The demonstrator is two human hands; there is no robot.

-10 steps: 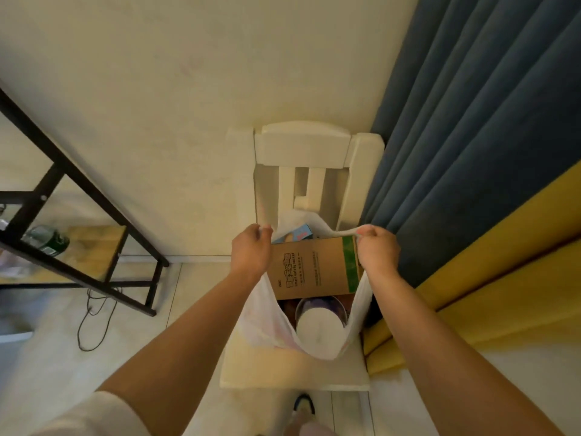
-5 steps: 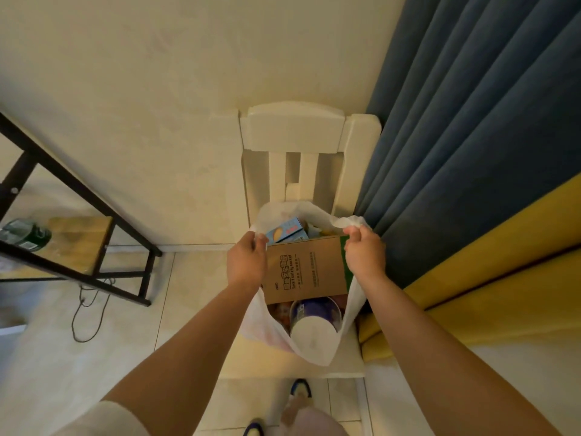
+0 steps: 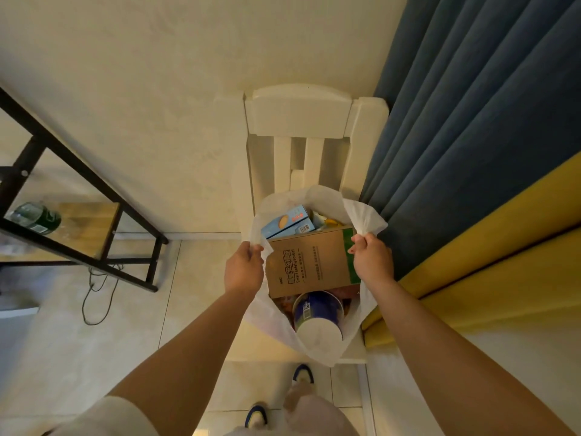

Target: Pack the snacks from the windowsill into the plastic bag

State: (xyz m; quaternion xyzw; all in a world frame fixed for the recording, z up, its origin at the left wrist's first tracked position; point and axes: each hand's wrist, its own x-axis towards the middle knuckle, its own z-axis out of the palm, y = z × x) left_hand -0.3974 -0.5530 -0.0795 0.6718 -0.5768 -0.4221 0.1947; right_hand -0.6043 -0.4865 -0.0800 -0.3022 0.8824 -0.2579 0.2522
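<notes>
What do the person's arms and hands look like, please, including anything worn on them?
Both forearms are bare, and neither the left hand nor the right hand shows a glove, ring or watch. A short white sleeve covers the left upper arm. The right arm's sleeve is out of view.

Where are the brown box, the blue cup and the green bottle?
brown box (image 3: 309, 265), head view, middle of its printed face
blue cup (image 3: 317, 308), head view, its blue side wall
green bottle (image 3: 37, 217), head view, its body
</notes>
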